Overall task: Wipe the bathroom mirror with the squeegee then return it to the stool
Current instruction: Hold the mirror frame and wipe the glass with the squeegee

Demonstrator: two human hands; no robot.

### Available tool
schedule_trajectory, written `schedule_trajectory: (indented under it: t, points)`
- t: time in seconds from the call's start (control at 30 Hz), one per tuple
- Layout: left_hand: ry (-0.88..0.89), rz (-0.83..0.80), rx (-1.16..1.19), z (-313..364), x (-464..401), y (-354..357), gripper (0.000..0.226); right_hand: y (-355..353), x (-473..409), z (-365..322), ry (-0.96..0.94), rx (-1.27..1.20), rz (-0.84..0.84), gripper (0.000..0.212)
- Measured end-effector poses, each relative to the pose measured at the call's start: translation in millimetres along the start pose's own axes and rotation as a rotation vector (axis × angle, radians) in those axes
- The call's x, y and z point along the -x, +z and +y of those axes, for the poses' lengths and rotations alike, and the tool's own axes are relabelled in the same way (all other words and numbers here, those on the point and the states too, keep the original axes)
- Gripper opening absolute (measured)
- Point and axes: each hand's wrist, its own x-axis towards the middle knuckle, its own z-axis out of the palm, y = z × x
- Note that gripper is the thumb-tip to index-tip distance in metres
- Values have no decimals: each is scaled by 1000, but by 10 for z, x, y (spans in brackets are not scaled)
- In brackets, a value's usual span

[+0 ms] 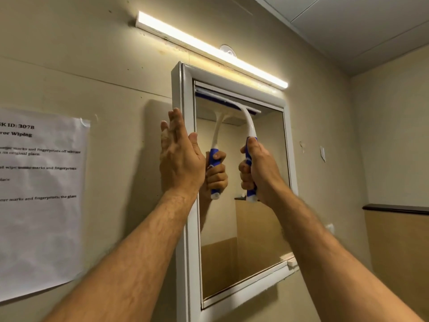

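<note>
Right hand [260, 173] is closed in a full fist around the blue grip of the squeegee [249, 126], thumb up along the handle where blue meets white; the curved white neck rises from the fist to the blade. Blade [228, 102] lies against the glass at the very top of the mirror [255, 228], just under the upper rail of the white frame [183, 94], running from the top-left corner to a little short of the right side. The reflection of handle and fist shows just left of the real ones. Left hand [180, 154] is open, fingers straight and together, holding nothing; it lies flat on the left frame rail where frame meets wall, apparently steadying the mirror. Stool is not in view. Judgement: the wipe is at the start of a downward pass, most of the glass still to be covered. To do it well: keep the blade edge in full contact along its length with even pressure, hold the handle angled off the glass, and draw straight down in one unbroken stroke to the bottom rail. The uncovered strip by the right rail probably needs a second, overlapping pass. Left hand should keep bracing the frame but stay off the glass, to avoid fresh fingerprints. LED strip light [209, 48] sits close above; no clearance issue for a downward pull. Printed sheet [39, 201] on wall at left is not involved.
</note>
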Motion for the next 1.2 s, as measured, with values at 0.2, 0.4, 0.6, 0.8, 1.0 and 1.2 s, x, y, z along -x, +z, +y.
schedule_trajectory:
  t: [0.2, 0.4, 0.6, 0.8, 1.0, 1.2]
  points:
    - [-2, -17, 92, 10, -2, -28, 56, -11, -6, 67, 14, 12, -9, 37]
    - [30, 2, 52, 4, 7, -33, 57, -254, 232, 354, 8, 103, -23, 35]
    - [22, -1, 32, 24, 42, -41, 59, -342, 45, 47, -2, 106, -24, 38]
    - [2, -13, 3, 72, 41, -63, 59, -514, 77, 187, 80, -24, -103, 47]
    - [-4, -28, -54, 144, 63, -98, 60, -637, 388, 570, 140, -10, -75, 50]
    - [-29, -22, -95, 169, 73, -110, 62, -599, -70, 97, 147, -16, -52, 48]
